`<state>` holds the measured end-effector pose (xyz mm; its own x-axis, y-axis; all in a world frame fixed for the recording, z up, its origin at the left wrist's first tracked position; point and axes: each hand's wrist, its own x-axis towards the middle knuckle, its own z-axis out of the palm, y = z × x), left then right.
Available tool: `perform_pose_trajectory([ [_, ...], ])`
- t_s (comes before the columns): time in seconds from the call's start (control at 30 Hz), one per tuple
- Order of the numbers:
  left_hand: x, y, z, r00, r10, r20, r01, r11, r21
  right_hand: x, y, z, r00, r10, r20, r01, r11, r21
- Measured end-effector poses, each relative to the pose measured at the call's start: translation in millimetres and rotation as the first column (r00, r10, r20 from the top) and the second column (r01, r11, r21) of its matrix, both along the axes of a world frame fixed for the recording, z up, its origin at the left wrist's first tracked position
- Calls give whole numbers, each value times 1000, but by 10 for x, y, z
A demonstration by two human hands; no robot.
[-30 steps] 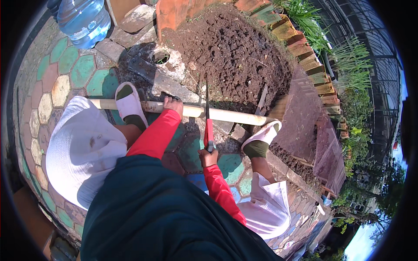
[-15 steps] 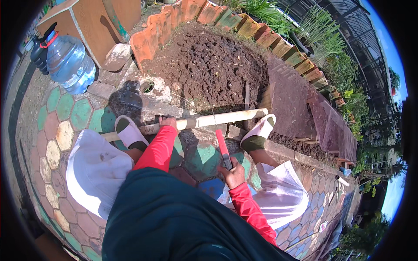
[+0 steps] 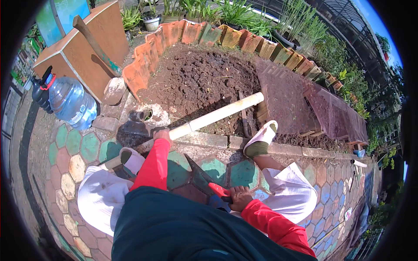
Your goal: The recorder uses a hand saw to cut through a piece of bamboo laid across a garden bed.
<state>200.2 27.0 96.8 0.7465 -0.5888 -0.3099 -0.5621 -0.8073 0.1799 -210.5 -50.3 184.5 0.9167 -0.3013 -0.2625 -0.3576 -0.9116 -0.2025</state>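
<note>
My left hand (image 3: 162, 135) is closed round a long white pipe (image 3: 209, 119), near its lower-left part. The pipe slants from beside my left foot up over the soil bed. A dark band marks it near my grip, and a thin line rings it farther along. My right hand (image 3: 240, 198) grips the red handle of a handsaw (image 3: 219, 190), low over the paving. The saw's blade points up and left, apart from the pipe. My right slipper (image 3: 262, 135) rests by the bed's edge, just below the pipe's far end.
Dug brown soil (image 3: 202, 76) lies ahead, bordered by upright orange and yellow roof tiles (image 3: 191, 32). A clear sheet (image 3: 285, 102) covers the right side. A big blue water bottle (image 3: 72, 102) stands left, near a wooden box (image 3: 80, 52). Coloured hexagonal pavers (image 3: 89, 145) spread underfoot.
The saw has left the pipe and swung down and toward me, its blade now pointing left. The pipe's far end has come off my right foot and tilts up over the soil.
</note>
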Motion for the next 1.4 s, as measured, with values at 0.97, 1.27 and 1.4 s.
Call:
perform_pose_trajectory([
  [0.97, 415, 452, 618, 998, 15, 53, -17, 999, 33, 1635, -2474, -1116, 717, -677, -165, 683, 730, -29],
  [1.27, 295, 236, 156, 989, 35, -142, -5, 980, 201, 1804, -2983, -1805, 525, -827, -199, 842, 539, -18],
  [1.4, 408, 218, -101, 972, 20, -235, 36, 973, 229, 1890, -3043, -1943, 576, -815, -55, 811, 579, -83],
])
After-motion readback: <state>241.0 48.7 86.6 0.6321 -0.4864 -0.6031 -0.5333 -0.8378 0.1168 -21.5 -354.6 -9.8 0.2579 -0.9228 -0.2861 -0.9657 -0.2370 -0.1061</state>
